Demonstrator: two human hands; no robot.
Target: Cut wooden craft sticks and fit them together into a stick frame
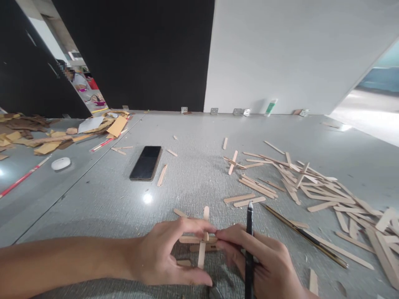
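Grey table (102,199) runs back to a black wall and a white one. At six o'clock in the view the crossed sticks (202,243) lie flat on it between both hands, one upright piece over two level ones. The left hand (168,255) comes in from nine o'clock, half closed around them, forefinger bent onto the crossing and thumb below the upright piece's lower end. The right hand (268,265), at five o'clock, pinches their right end with its fingertips and also grips a black pen (249,232), tip pointing toward twelve. A dark phone (146,162) lies at eleven o'clock from the sticks. Loose sticks (311,187) scatter from one to three o'clock, and cardboard scraps (46,139) pile at ten.
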